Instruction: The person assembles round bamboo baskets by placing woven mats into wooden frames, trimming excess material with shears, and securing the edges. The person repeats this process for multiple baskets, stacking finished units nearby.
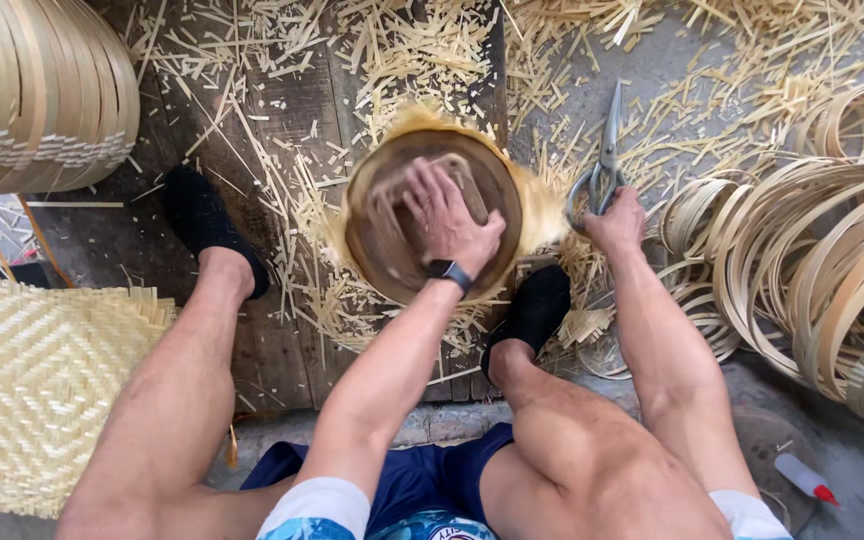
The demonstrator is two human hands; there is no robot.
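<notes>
The left hand (pixel 449 222) presses spread fingers flat on a blurred round basket (pixel 434 213) lying under them. Right of those fingers, the right hand (pixel 614 217) closes around scissors (pixel 604 160) whose blades point beyond its fingertips. Bamboo scraps (pixel 402 40) litter farther out.

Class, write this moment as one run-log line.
left hand: pressing round basket | right hand: gripping scissors | floor: bamboo strips
</notes>
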